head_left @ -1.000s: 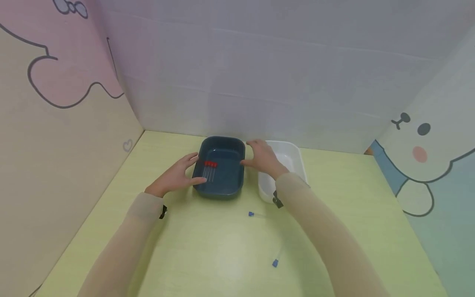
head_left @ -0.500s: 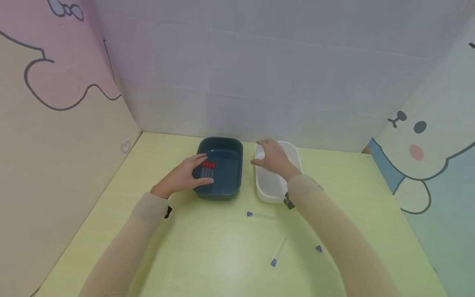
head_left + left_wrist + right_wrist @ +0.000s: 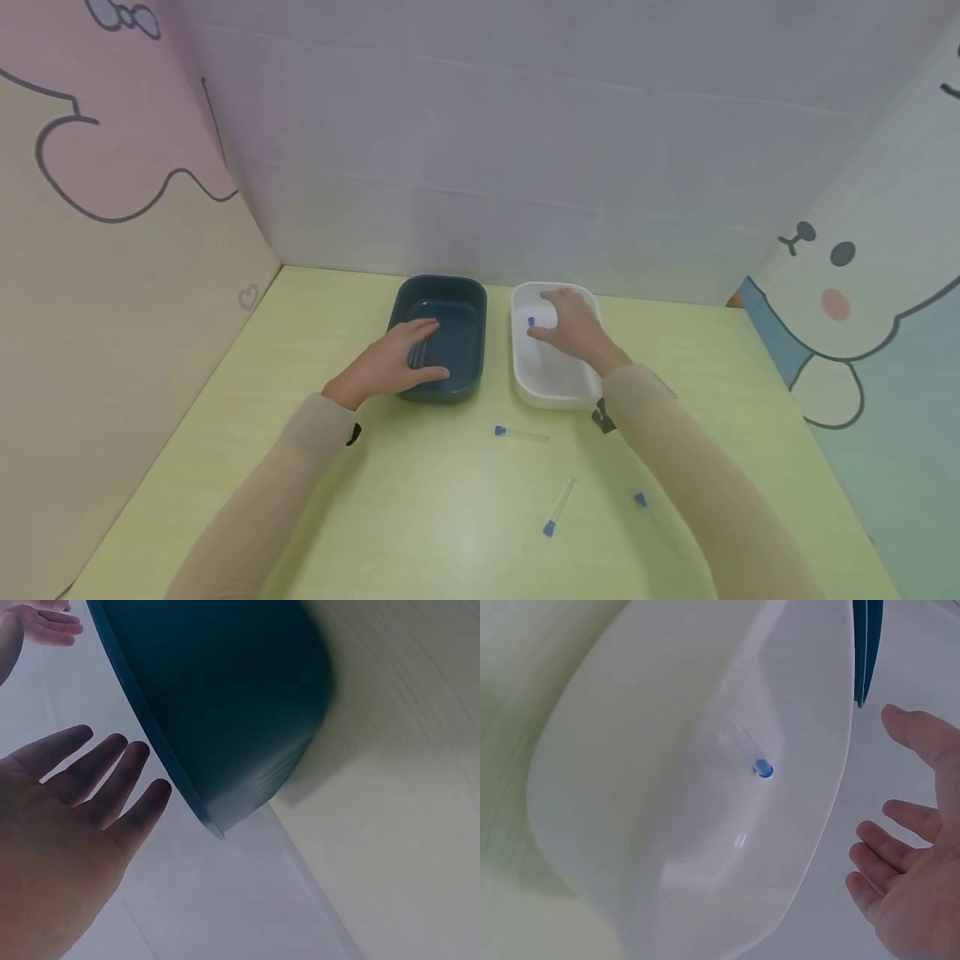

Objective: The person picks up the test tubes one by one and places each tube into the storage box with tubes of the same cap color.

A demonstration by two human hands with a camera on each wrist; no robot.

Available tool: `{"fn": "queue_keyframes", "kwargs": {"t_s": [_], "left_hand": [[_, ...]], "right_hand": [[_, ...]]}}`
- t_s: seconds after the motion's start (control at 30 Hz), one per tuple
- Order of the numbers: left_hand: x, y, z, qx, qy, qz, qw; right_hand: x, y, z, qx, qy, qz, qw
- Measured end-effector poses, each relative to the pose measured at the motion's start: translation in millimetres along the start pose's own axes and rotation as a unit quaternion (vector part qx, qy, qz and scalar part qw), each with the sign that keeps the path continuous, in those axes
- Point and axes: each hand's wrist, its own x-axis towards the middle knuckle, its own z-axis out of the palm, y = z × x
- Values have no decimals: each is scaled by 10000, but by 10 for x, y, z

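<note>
My left hand [image 3: 393, 358] hovers over the left side of a dark blue bin [image 3: 468, 342], fingers spread and holding nothing. In the left wrist view its fingertips [image 3: 157, 791] are just off the bin's rim. The hand hides the red-capped tubes in that bin except for some clear tube ends. My right hand [image 3: 576, 332] is over a white bin [image 3: 547, 379], thumb and fingers apart with nothing between them. Inside the white bin is a clear tube with a blue cap [image 3: 763, 768].
Several blue-capped clear tubes lie about the pale yellow table: one tube [image 3: 525, 434] in front of the bins, a second tube [image 3: 559, 507] nearer, and a third tube [image 3: 640, 500] beside my right sleeve. A grey-white wall [image 3: 525, 192] rises close behind both bins.
My right hand has moved right from the dark bin's edge over the white bin, uncovering more tubes on the table. My left hand has shifted right, covering the red caps.
</note>
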Motion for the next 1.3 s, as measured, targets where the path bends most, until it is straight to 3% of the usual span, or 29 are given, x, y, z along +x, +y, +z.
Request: {"fn": "queue_keyframes", "kwargs": {"t_s": [0.77, 1.03, 1.3], "left_hand": [[-3, 325, 286, 743, 257, 596, 9951], [-6, 366, 392, 879, 602, 1150, 9876], [1, 458, 456, 1042, 561, 1454, 9823]], "right_hand": [[-389, 538, -11, 239, 445, 440, 9978], [-480, 663, 32, 460, 573, 563, 9957], [-510, 748, 134, 663, 467, 878, 9928]]}}
